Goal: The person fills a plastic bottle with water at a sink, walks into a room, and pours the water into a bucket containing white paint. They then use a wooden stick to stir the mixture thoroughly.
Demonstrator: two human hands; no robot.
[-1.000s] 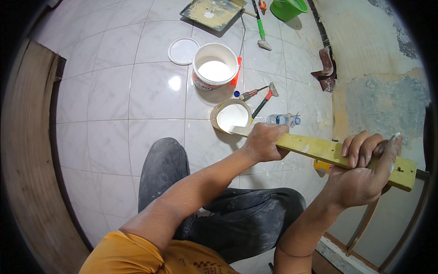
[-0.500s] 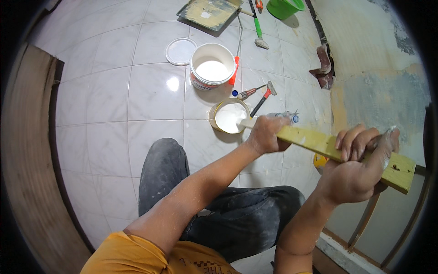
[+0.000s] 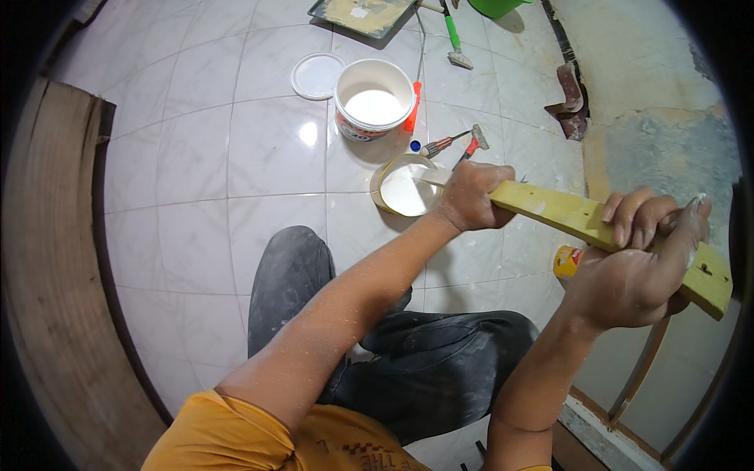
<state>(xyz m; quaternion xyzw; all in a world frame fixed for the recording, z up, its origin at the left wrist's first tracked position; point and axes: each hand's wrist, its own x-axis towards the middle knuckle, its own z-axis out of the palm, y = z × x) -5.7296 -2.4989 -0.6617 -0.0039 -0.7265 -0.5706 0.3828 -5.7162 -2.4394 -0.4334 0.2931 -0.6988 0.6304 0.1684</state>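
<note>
A long yellow wooden stick [image 3: 546, 209] slants across the right side, with a few holes near its thick end. My left hand [image 3: 475, 195] is closed around its narrower part, where a pale section reaches over a small round tub [image 3: 380, 202]. The tip dips into white paint or a similar white liquid [image 3: 402, 193] in the tub. My right hand [image 3: 624, 286] grips the thick end, fingers over the top and thumb up with white smears. A blue cap [image 3: 415, 146] lies beside the tub, near a screwdriver [image 3: 440, 147] and a red-handled scraper [image 3: 477, 141].
A white bucket [image 3: 372, 132] of white material stands beyond the tub, its lid [image 3: 316, 75] beside it. Farther off lie a tray [image 3: 363, 20], a green scraper [image 3: 455, 43] and a green bucket [image 3: 496, 6]. A yellow can [image 3: 565, 262] stands right; a wooden panel [image 3: 49, 235] runs left.
The view has shifted, so the floor things sit higher and farther right. My left hand and the stick's tip have moved toward the tub's far side. Both hands keep hold of the stick.
</note>
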